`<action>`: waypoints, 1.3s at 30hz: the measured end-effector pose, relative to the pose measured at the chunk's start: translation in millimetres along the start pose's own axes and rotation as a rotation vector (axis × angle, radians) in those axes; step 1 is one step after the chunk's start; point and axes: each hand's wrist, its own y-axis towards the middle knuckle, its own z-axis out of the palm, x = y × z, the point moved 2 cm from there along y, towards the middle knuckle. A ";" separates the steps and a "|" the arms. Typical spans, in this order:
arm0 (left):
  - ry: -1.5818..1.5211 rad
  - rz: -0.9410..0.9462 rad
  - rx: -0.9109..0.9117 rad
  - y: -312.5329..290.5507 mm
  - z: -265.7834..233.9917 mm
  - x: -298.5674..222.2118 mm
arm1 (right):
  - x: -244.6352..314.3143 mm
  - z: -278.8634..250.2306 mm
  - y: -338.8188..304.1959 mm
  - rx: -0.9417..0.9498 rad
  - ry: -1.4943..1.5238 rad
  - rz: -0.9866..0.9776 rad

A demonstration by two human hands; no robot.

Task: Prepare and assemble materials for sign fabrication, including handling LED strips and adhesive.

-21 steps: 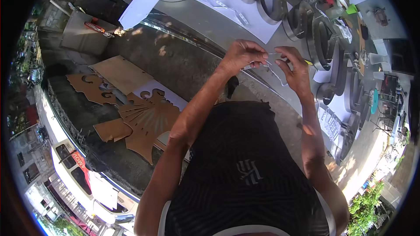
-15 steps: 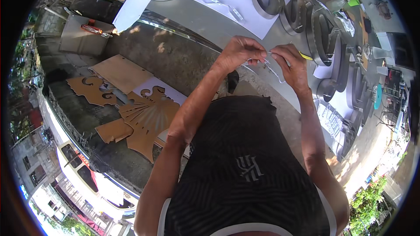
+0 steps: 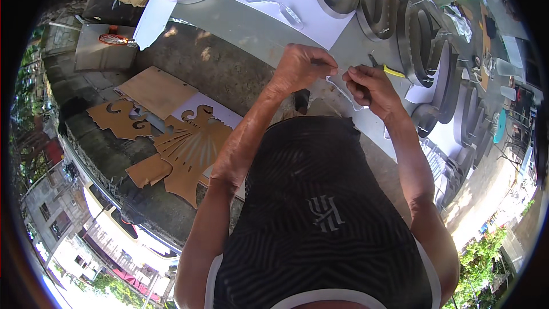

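Observation:
My left hand (image 3: 306, 68) is closed in a pinch on a thin white wire (image 3: 346, 92), just past the near edge of the grey table. The wire droops from those fingertips toward the underside of my right hand (image 3: 374, 90). The right fingers are curled, thumb and forefinger pressed together a short gap from the left fingertips; what they hold is too small to make out. Just beyond the right hand, a yellow-handled tool (image 3: 394, 72) with a dark tip lies on the table.
Several grey curved letter shells (image 3: 337, 8) stand on white sheets (image 3: 311, 31) across the table (image 3: 246, 40). A white light strip (image 3: 291, 16) lies loose among them. Brown cut-out panels (image 3: 191, 140) and a flat board (image 3: 157, 91) rest on the ground at left.
My hands have come slightly apart, and the right hand has turned and lowered a little. The yellow-handled tool now shows more fully. The whole view has shifted slightly.

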 end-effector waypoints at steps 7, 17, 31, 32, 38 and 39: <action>-0.439 -0.338 0.006 18.3 -10.6 17.0 | 13.7 9.3 4.0 -0.402 -0.915 -0.898; -0.594 -0.380 0.038 28.8 -1.1 22.0 | 19.0 7.8 18.1 -0.339 -1.154 -1.251; -0.561 -0.292 0.003 -0.1 -24.8 66.6 | 11.7 12.6 41.3 -0.253 -0.778 -0.710; -0.534 -0.316 -0.131 0.6 -37.4 76.9 | 10.4 12.6 41.8 -0.263 -0.781 -0.704; -0.609 -0.370 -0.596 20.9 -110.2 128.1 | 12.1 19.5 57.5 -0.361 -0.586 -0.689; -0.625 -0.344 -0.678 26.6 -120.9 133.8 | 14.6 22.7 58.7 -0.358 -0.461 -0.661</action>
